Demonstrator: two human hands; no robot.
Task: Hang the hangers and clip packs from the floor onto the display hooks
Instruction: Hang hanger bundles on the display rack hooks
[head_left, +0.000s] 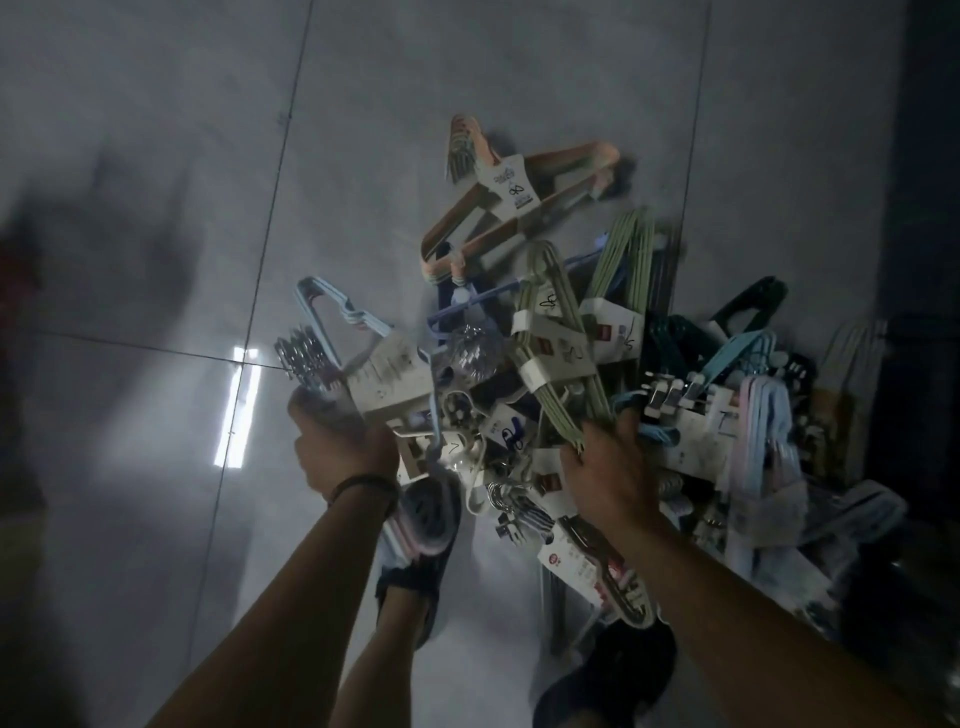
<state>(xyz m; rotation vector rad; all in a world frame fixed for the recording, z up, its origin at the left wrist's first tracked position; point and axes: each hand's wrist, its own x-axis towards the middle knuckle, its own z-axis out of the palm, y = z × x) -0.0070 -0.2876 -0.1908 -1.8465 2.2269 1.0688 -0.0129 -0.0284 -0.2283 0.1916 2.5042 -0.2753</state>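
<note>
I see left hand (340, 441) gripping blue hanger pack (363, 358), right hand (605, 478) closed on green hanger pack (558, 353) over floor pile (701, 395)

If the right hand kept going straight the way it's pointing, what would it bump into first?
Probably the green hanger pack. The right hand already has its fingers at that pack's lower end, pointing up along it; depth is hard to judge in this dim picture.

I see the hanger heap (597, 374) on the floor (156, 260) beyond my fingertips; one bundle (358, 358) sits above my left hand's fingers (311, 410); another (561, 338) above my right hand's fingers (597, 436).
</note>
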